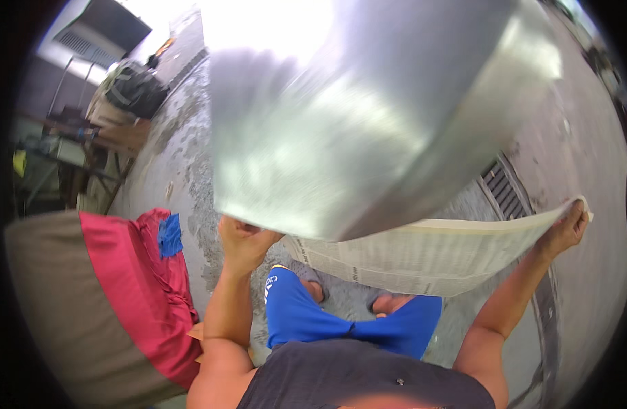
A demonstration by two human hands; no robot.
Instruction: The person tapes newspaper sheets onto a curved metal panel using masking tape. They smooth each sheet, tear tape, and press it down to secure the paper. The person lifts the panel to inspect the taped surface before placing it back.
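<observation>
One silvery sheet [340, 136] fills the upper middle of the frame, a newspaper [422, 259] hanging below, right of centre. The right hand [568, 228] pinches the newspaper's right end; the left hand [245, 244] curls at the silvery sheet's lower edge, its exact hold hidden. Steady, gentle tension would likely keep the newspaper from tearing. The newspaper's long axis runs left to right, rising rightward; the silvery sheet's, cut off above, cannot be told.

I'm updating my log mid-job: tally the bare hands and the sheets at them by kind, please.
Bare hands: 2 (left hand, right hand)
Shiny silvery sheet: 1
Newspaper spread: 1
Total: 4
</observation>
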